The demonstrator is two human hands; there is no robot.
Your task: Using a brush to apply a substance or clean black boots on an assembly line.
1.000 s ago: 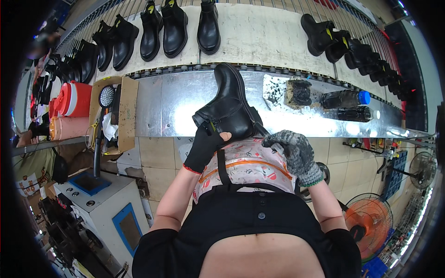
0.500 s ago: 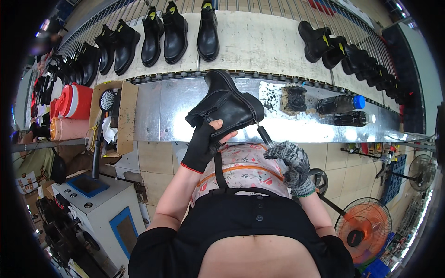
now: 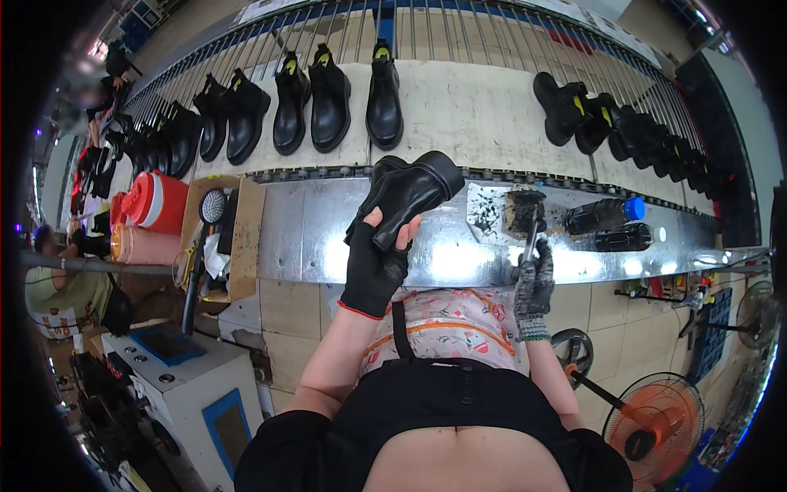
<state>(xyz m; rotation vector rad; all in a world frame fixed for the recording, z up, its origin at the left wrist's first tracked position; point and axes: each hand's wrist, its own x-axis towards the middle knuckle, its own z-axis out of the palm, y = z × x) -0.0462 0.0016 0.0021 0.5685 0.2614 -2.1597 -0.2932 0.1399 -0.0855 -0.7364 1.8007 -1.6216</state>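
A black leather ankle boot (image 3: 414, 193) is held over the metal ledge by my left hand (image 3: 373, 269), in a black fingerless glove with red trim. Its sole and heel point up to the right, and its shaft sits in my closed fingers. My right hand (image 3: 534, 285), in a grey knitted glove, grips a slim hand tool with a dark handle (image 3: 531, 239). The tool's tip reaches a black-stained sponge block (image 3: 520, 209); its exact kind is too small to make out. Under the block lies a white sheet (image 3: 484, 215) with black smears.
Dark bottles, one with a blue cap (image 3: 634, 208), lie right of the sponge. Beyond a chain track (image 3: 328, 174), black boots (image 3: 385, 107) stand on a pale conveyor. At left are a cardboard box (image 3: 246, 238) with a brush and a red jug (image 3: 164, 201). An orange fan (image 3: 656, 422) stands lower right.
My right hand has moved the tool from the boot's sole edge up to the sponge block. The boot has turned in my left hand, its heel now higher. The view has shifted.
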